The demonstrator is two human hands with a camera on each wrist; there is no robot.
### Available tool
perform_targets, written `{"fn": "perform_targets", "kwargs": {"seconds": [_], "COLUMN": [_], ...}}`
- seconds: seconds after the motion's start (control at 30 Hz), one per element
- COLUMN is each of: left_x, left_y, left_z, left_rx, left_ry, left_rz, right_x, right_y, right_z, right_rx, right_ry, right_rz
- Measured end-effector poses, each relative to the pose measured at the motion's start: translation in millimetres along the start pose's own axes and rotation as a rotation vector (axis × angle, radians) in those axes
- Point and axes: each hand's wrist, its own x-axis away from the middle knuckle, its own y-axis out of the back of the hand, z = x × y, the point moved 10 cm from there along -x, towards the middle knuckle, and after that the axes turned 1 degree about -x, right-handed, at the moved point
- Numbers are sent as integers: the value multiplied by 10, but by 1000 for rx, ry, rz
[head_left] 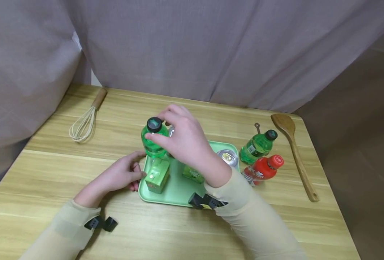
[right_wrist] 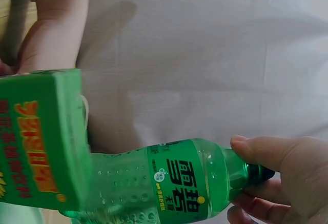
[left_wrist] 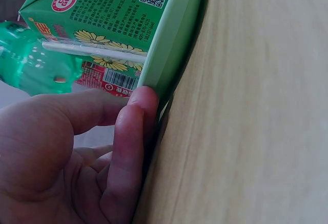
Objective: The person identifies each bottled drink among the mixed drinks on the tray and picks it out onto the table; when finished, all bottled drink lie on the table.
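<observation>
Thumb and fingers of my right hand (head_left: 188, 135) grip a green plastic soda bottle (head_left: 152, 144) around its neck, just below the black cap. The bottle is upright over the back left corner of a light green tray (head_left: 175, 193). At the tray's left edge, my left hand (head_left: 120, 174) pinches the rim (left_wrist: 164, 44) between curled fingers. Beside that rim stands a green drink carton (head_left: 158, 175), its straw showing in the left wrist view. My right forearm partly covers a second green carton (head_left: 192, 174). One can (head_left: 171, 130) is mostly hidden behind my right hand.
Another silver-topped can (head_left: 228, 157) stands on the tray's right side. Right of the tray are a second green bottle (head_left: 257, 148) and a red bottle (head_left: 261, 170). A wooden spatula (head_left: 296, 151) lies farther right, a whisk (head_left: 86, 121) at the back left. A curtain (head_left: 178, 50) hangs behind the table.
</observation>
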Motion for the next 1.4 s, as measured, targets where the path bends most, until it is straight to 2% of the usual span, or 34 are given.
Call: {"fn": "perform_targets", "kwargs": {"seconds": [0.37, 0.83, 1.1, 1.4], "left_x": [-6, -3, 6, -2], "left_y": [-9, -4, 4, -3], "left_z": [-7, 13, 12, 21], "left_rx": [-2, 4, 14, 15], "left_ry": [-2, 1, 2, 7], "left_rz": [2, -1, -1, -2], "right_x": [65, 310, 504, 739], "right_y": [339, 647, 747, 849], "right_z": [239, 375, 297, 112], "right_rx": [-108, -232, -241, -200], "right_ry": [87, 182, 150, 83], "right_rz": [-72, -144, -120, -82]}}
